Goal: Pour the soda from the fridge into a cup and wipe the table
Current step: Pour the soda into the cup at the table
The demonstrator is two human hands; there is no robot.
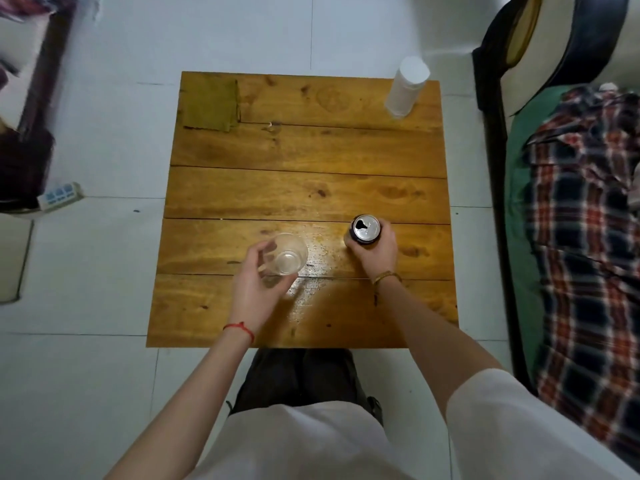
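your right hand (375, 252) is wrapped around the soda can (365, 230), which stands upright on the near right part of the wooden table (304, 195), its mouth already open. your left hand (258, 282) curls around the clear cup (285, 254), near and left of the can; whether the cup sits on the wood or is held just off it, you can't tell. the cup looks empty, thin and light, so it will likely tip or flex easily: hold it low around the wall and don't squeeze. the can is probably heavy with liquid and may be slick, since droplets (320, 245) glisten on the wood between the two. grip it around the middle and tilt slowly. the green cloth (211, 105) lies at the far left corner, well apart, for wiping. a white bottle (407, 86) stands at the far right.
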